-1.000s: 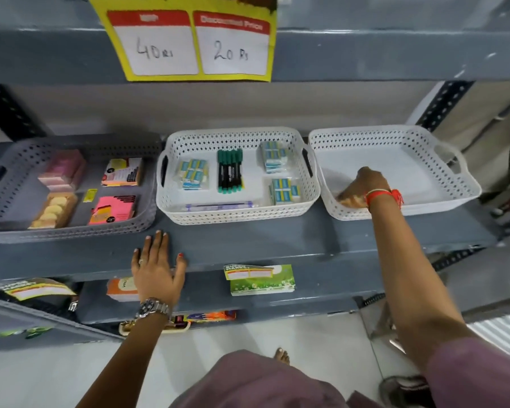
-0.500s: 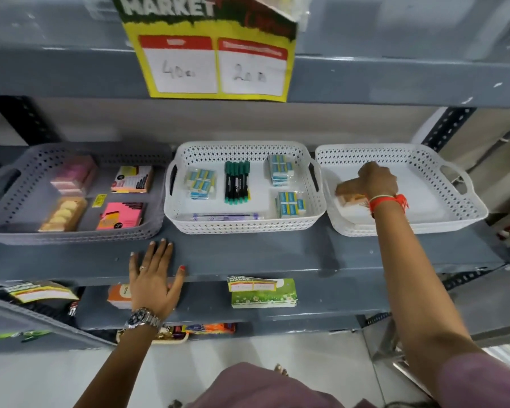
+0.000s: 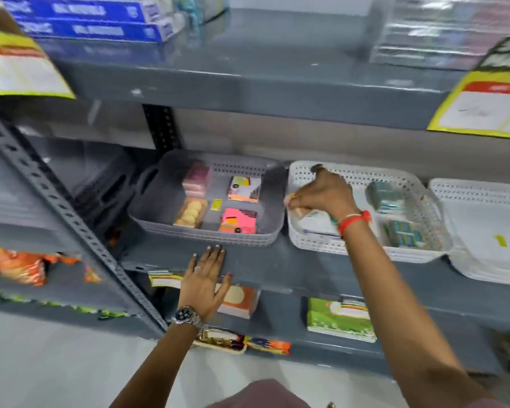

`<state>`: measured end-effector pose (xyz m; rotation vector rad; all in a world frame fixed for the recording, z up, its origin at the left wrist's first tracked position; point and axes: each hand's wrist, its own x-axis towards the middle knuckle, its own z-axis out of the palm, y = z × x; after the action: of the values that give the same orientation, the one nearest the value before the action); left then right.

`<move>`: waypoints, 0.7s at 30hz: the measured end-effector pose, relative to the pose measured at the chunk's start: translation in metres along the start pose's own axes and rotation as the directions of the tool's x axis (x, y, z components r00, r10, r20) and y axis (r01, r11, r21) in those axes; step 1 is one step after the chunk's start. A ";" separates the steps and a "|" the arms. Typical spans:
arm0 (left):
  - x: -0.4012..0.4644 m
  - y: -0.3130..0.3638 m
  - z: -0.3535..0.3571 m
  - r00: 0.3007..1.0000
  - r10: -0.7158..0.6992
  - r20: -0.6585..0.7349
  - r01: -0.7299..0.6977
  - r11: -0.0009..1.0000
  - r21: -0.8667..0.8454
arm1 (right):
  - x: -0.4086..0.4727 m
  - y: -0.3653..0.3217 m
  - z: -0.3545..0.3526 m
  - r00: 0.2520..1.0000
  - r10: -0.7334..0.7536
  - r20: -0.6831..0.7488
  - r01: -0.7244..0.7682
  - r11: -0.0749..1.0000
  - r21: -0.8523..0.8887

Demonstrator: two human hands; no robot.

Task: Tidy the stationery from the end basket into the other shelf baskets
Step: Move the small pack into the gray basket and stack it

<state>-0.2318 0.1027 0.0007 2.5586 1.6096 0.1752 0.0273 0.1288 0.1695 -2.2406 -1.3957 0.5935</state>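
Observation:
My right hand point(image 3: 321, 195) hovers over the left end of the middle white basket point(image 3: 365, 175), close to the grey basket point(image 3: 206, 234). Its fingers are closed on a small peach item point(image 3: 298, 212), blurred and mostly hidden. My left hand point(image 3: 205, 281) lies flat with fingers spread on the shelf's front edge below the grey basket. The end white basket point(image 3: 483, 189) at the right holds only a small yellow tag point(image 3: 500, 240). The grey basket holds pink sticky notes point(image 3: 237, 220), a yellow pack point(image 3: 190, 213) and pink packs point(image 3: 196, 178). Eraser packs point(image 3: 404, 234) lie in the middle basket.
A slanted grey upright point(image 3: 71, 219) stands left of the grey basket. The shelf above point(image 3: 248, 92) overhangs the baskets, with yellow price cards point(image 3: 483, 110) hanging from it. Below are a green pack point(image 3: 339, 318) and an orange pack point(image 3: 239, 300).
My right hand has left the end basket and moved left over the middle basket with the small peach item. The view has swung left. My left hand stays on the shelf edge.

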 end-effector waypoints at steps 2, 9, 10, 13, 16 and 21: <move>0.001 -0.012 0.002 0.997 0.072 -0.029 -0.071 0.997 0.033 | 0.007 -0.030 0.032 0.990 -0.124 0.062 0.124 0.992 -0.003; 0.001 -0.034 -0.005 0.973 0.195 -0.121 -0.196 0.981 0.006 | 0.015 -0.126 0.121 0.909 -0.300 0.290 0.348 0.928 -0.130; 0.001 -0.035 -0.004 0.971 0.206 -0.117 -0.209 0.978 -0.014 | 0.016 -0.135 0.129 0.900 -0.307 0.311 0.365 0.919 -0.150; -0.001 -0.040 -0.005 0.956 0.218 -0.197 -0.249 0.957 -0.151 | 0.019 -0.155 0.148 0.883 -0.295 0.365 0.377 0.909 -0.177; -0.004 -0.049 -0.020 0.858 0.133 -0.496 -0.293 0.920 -0.261 | 0.021 -0.161 0.159 0.874 -0.278 0.399 0.386 0.895 -0.222; 0.028 -0.063 -0.087 0.635 -0.280 -0.720 -0.268 0.795 -0.544 | 0.033 -0.152 0.162 0.866 -0.274 0.419 0.337 0.938 -0.081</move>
<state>-0.2893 0.1582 0.0774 1.9861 1.3592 1.7203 -0.1605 0.2408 0.1196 -2.0101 -2.0183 0.8971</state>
